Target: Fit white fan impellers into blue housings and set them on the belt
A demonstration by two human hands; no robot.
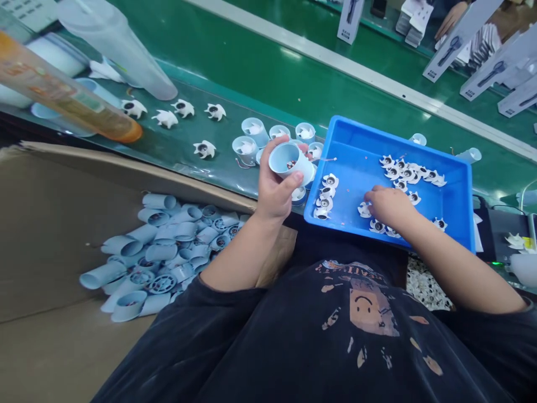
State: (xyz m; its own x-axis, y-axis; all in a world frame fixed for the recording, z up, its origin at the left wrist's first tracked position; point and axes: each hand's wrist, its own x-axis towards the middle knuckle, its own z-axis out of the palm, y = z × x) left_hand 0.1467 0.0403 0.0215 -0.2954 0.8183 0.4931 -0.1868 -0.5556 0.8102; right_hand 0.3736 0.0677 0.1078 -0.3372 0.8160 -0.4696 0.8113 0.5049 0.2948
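Observation:
My left hand [274, 193] is wrapped round a light blue plastic cylinder housing [300, 168], its open end tipped toward me. Wires show inside it, and a thin lead sticks out to the right. Over the blue tray [323, 224], my right hand [390, 206] reaches down with fingers bent together at a white fan impeller [364, 210]; whether the fingertips grip it is hard to see. More white impellers [327, 196] lie in the tray, in a row at its left side and in a cluster [409, 170] toward the back.
Several housings with impellers inside [254, 129] stand left of the tray. Loose impellers [205, 149] lie on the green bench. At lower left, a cardboard box [50, 224] holds many blue housings [168, 240]. Across the bench are printed boxes [451, 47] and another person's hand [451, 21].

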